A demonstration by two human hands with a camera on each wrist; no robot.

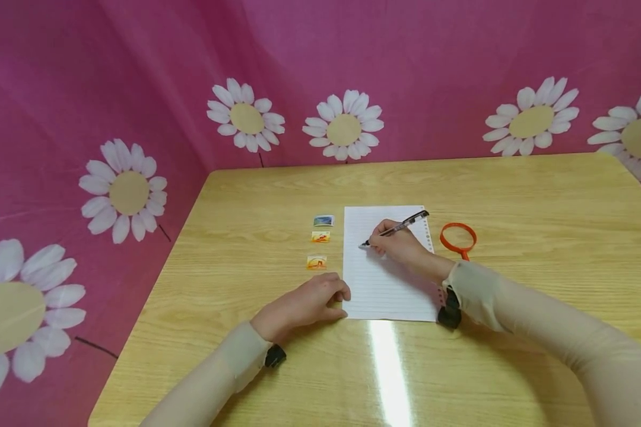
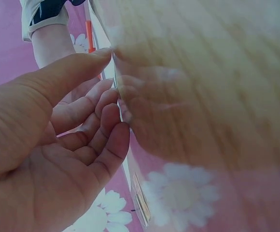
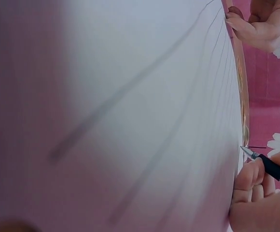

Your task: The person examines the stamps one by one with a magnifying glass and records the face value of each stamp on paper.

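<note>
A sheet of lined white paper (image 1: 387, 296), with punched holes along its right edge, lies on the table. My right hand (image 1: 400, 244) rests on it and grips a black pen (image 1: 406, 223) between thumb and fingers. The pen tilts up to the right, its tip right at the upper-left part of the page. In the right wrist view the metal tip of the pen (image 3: 270, 166) meets the paper's surface. My left hand (image 1: 312, 299) lies at the paper's lower-left edge, fingers loosely bent, fingertips at the margin and holding nothing.
Left of the paper lie three small picture cards in a column: a blue-green one (image 1: 323, 220), a yellow one (image 1: 320, 237) and another yellow one (image 1: 317, 263). A red-framed magnifying glass (image 1: 463, 254) lies right of the paper, partly behind my right sleeve. A pink flowered cloth (image 1: 432, 77) hangs behind the table.
</note>
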